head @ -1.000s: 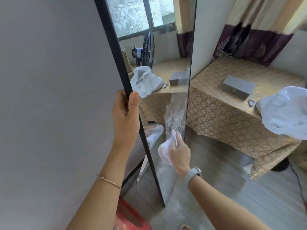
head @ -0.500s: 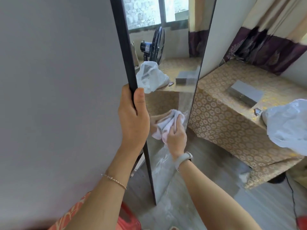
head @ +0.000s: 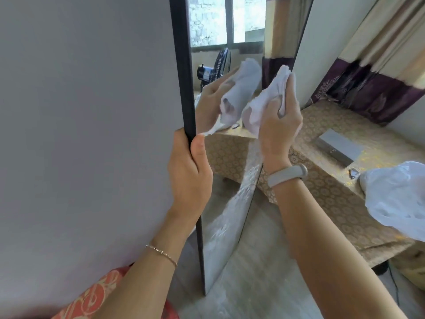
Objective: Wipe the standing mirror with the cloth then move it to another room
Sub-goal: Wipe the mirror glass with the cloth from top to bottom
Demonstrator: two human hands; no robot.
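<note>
- While the left hand [head: 188,178] grips its dark edge, the standing mirror [head: 226,203] stands tall and thin, with a black frame and shiny glass.
- The glass shows a window, a black fan, a curtain and a copy of the hand with the cloth. The lower glass looks streaky and smeared.
- The mirror stands nearly straight up on the floor [head: 264,284]. Its long side runs up and down, and its top goes out of the picture. Its glass faces right, toward the table [head: 326,187] with the gold patterned cover.
- The left hand wraps the frame on the left side, with the thumb on the front and the fingers curled round behind. The grip sits about halfway up the part we can see.
- The right hand [head: 279,125] bunches the white cloth [head: 264,104], with fingers curled round it. The cloth presses on the glass above the left hand, near the mirror's right edge.
- A grey band is on the right wrist and a thin bracelet is on the left wrist.
- A grey box [head: 338,147] and a white plastic bag [head: 395,194] lie on the table.
</note>
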